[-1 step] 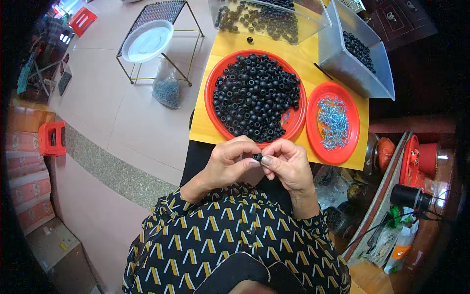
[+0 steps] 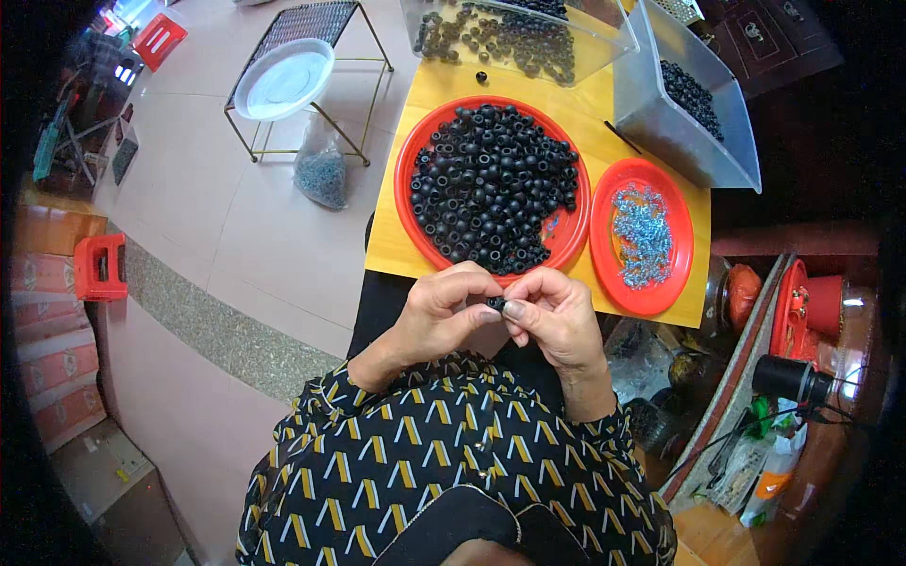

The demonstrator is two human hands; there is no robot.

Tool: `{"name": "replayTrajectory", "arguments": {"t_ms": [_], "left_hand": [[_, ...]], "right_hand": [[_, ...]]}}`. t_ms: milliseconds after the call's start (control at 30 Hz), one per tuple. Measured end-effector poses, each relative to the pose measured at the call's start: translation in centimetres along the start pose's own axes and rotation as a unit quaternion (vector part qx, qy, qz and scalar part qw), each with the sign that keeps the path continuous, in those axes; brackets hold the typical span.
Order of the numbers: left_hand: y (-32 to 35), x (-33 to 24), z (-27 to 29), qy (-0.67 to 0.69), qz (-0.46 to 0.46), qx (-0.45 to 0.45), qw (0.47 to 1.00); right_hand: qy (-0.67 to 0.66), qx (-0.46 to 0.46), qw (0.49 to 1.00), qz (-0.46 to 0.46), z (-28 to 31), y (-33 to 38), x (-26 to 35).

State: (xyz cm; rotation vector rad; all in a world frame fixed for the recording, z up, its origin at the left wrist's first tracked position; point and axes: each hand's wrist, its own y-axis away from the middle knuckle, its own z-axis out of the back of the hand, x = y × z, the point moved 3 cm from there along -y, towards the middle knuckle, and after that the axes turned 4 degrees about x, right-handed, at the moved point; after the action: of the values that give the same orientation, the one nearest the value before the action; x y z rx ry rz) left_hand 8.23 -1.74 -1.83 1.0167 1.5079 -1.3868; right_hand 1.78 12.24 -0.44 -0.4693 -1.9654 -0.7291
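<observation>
Head view: a seated person in a black top with yellow and white chevrons, both hands raised just in front of a yellow board [image 2: 415, 247].
Left hand [image 2: 444, 311]: fingers curled in, thumb and fingertips pinched on a small black ring [image 2: 494, 304].
Right hand [image 2: 557, 316]: fingers curled too, thumb and forefinger closed on the same ring from the other side.
Black ring: held between the 2 hands, just below the near edge of the board, clear of the plates.
Large red plate [image 2: 408, 179]: on the board, heaped with black rings of the same kind.
Small red plate [image 2: 683, 247]: just right of the large one, holding a cluster of silvery metal pieces.
Clear bins: 1 [image 2: 727, 160] at the board's far right corner and 1 [image 2: 613, 49] at its far edge, both with black rings inside.
Floor, left: a wire stand [image 2: 283, 24] carrying a white dish [image 2: 283, 77], with a clear bag [image 2: 321, 174] of small grey parts beside it.
</observation>
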Motion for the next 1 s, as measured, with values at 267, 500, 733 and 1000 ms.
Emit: {"name": "replayTrajectory", "arguments": {"t_ms": [267,500,733,1000], "left_hand": [[-0.5,-1.4,0.0,-0.116,-0.128,0.046,0.984],[-0.5,-1.9,-0.4,-0.098,-0.121,0.078,0.985],[-0.4,-0.9,-0.7,-0.083,-0.100,0.058,0.990],[0.7,-0.4,0.1,-0.099,-0.013,-0.028,0.995]], "right_hand": [[-0.058,0.139,0.986,-0.066,-0.5,0.2,-0.2],[-0.100,0.144,0.981,-0.087,-0.4,0.6,-1.5],[-0.080,0.127,0.985,-0.084,-0.1,0.2,-0.9],[0.156,-0.027,0.987,0.034,4.7,-0.4,6.7]]}}
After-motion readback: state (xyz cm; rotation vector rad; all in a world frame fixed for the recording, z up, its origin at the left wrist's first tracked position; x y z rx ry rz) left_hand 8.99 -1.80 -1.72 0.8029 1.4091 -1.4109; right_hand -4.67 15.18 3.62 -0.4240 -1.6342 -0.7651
